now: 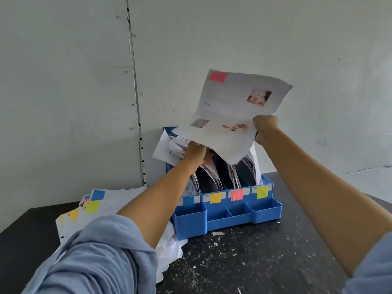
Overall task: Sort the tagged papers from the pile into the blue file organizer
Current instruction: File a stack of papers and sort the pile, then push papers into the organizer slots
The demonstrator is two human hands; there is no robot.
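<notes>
A white sheet with a pink tag (pixel 231 109) hangs above the blue file organizer (pixel 229 217). My right hand (pixel 265 129) grips its right edge, and my left hand (pixel 194 151) holds its lower left edge, just over the filed papers (pixel 214 172). The organizer's front carries blue, orange, pink (pixel 237 195) and yellow-green labels, one per slot. Filed sheets stand in the slots behind them. The pile of tagged papers (pixel 95 205) lies on the table to the left, partly hidden by my left arm.
The organizer stands on a dark speckled table (pixel 244 262) against a pale wall. Its front trays (pixel 237 211) hold nothing. Paper scraps dot the table in front. A crumpled white sheet (pixel 169 247) lies under the organizer's left corner.
</notes>
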